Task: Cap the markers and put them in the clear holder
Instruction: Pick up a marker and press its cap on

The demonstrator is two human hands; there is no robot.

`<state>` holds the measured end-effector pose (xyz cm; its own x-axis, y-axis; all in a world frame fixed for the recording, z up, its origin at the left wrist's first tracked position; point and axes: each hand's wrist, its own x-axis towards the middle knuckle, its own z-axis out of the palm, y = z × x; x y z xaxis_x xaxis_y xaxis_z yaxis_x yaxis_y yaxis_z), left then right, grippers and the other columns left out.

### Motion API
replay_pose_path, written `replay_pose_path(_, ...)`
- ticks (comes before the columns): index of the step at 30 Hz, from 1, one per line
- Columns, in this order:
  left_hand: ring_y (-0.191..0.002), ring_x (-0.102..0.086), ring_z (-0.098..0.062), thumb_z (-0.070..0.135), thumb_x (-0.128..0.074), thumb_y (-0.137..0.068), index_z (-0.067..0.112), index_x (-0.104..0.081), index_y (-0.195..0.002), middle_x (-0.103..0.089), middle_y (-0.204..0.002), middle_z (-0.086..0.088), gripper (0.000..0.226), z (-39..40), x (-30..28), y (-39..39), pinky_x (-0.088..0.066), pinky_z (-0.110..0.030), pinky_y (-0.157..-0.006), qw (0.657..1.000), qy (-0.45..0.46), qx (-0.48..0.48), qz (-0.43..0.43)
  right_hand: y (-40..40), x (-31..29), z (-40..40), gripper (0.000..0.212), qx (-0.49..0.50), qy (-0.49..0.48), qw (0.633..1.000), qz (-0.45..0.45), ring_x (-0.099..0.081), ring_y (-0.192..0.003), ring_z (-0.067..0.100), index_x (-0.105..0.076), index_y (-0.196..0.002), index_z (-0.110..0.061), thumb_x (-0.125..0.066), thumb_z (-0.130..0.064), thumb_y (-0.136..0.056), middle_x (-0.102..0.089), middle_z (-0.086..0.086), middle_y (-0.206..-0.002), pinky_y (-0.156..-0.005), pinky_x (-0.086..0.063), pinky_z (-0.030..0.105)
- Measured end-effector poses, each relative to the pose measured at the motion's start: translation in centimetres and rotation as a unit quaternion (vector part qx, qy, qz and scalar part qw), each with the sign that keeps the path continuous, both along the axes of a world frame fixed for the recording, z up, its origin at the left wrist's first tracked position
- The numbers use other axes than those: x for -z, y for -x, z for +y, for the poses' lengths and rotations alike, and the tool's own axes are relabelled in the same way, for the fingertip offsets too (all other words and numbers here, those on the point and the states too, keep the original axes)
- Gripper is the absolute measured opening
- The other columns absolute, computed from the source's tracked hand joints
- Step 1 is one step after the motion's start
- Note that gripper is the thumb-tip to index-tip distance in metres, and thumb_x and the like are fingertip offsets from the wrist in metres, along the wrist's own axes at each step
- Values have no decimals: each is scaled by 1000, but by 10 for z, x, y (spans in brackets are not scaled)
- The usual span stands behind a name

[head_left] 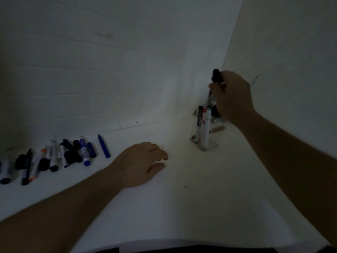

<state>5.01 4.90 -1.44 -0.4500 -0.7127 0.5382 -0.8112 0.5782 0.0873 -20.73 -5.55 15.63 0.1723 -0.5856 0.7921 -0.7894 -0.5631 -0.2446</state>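
My right hand (232, 95) grips a black-capped marker (216, 75) upright, directly above the clear holder (204, 143) in the back right corner. Several capped markers stand inside the holder. The lower end of the held marker is hidden among them, so I cannot tell whether it is inside the holder. My left hand (140, 163) rests on the white table with loosely curled fingers and holds nothing. A row of several loose markers (54, 157) lies at the left by the wall, with a single blue marker (104, 146) at its right end.
White tiled walls meet in the corner right behind the holder. The white table's front edge (164, 243) runs along the bottom of the view. The scene is dim.
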Motion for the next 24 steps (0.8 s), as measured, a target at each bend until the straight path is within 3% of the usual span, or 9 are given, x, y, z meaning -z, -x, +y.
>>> replay_pose_path(2,-97,-59,-12,42,-48,-99,27,-65,-119,-67,-109,6,30,0,0,-1,-50,-30,-83,1000,15,2,-6,16,8,-10,26,48,-3,998,43,-63,-84,31,-68,-104,-8,-59,-30,-93,-69,13,-94,-74,-40,29)
replay_pose_path(4,-95,-59,-12,40,-49,-99,27,-66,-117,-67,-108,6,28,0,0,-2,-49,-29,-82,1000,21,4,-13,24,23,-10,31,68,-31,995,58,-67,-87,34,-63,-118,-15,-57,-33,-94,-71,13,-99,-75,-52,35)
replay_pose_path(6,-94,-59,-12,39,-49,-100,27,-66,-116,-67,-107,7,27,1,0,-2,-48,-27,-80,999,27,4,-21,27,39,-9,47,89,-61,992,67,-69,-91,36,-44,-141,-23,-60,-28,-97,-71,17,-110,-77,-56,41)
replay_pose_path(8,-92,-59,-11,39,-49,-99,27,-67,-115,-67,-105,7,26,1,0,-2,-48,-26,-79,999,30,1,-22,28,54,-11,56,119,-83,985,96,-69,-87,38,-30,-148,-25,-57,-28,-100,-69,21,-110,-72,-54,42)
replay_pose_path(11,-91,-59,-11,37,-51,-99,27,-67,-114,-67,-104,8,24,2,-1,-2,-45,-23,-78,999,29,6,-17,27,63,-18,35,141,-93,977,132,-65,-72,38,-35,-134,-23,-51,-25,-102,-67,25,-100,-60,-50,39)
replay_pose_path(14,-91,-60,-11,35,-53,-98,26,-68,-113,-67,-104,7,23,1,-1,-2,-47,-25,-79,999,30,9,-16,24,62,-17,26,141,-137,964,178,-57,-65,31,-44,-120,-21,-50,-10,-98,-65,19,-94,-57,-45,35)
replay_pose_path(18,-92,-59,-11,35,-52,-98,27,-68,-112,-66,-105,8,22,1,0,-4,-43,-21,-81,1000,25,7,-14,25,63,-14,37,101,-160,966,174,-65,-87,30,-61,-124,-20,-48,-1,-95,-70,13,-111,-71,-53,36)
replay_pose_path(21,-91,-59,-12,31,-54,-97,25,-69,-110,-67,-105,6,21,2,-3,-6,-41,-20,-79,999,33,16,-23,26,64,-11,46,85,-161,970,161,-65,-102,31,-60,-131,-19,-48,3,-94,-68,12,-123,-86,-54,40)
replay_pose_path(24,-87,-62,-16,28,-54,-94,22,-72,-104,-69,-101,3,22,-1,-12,-14,-51,-30,-75,998,54,17,-21,19,63,1,45,64,-111,988,88,-63,-104,31,-57,-135,-14,-46,4,-95,-65,15,-125,-87,-51,39)
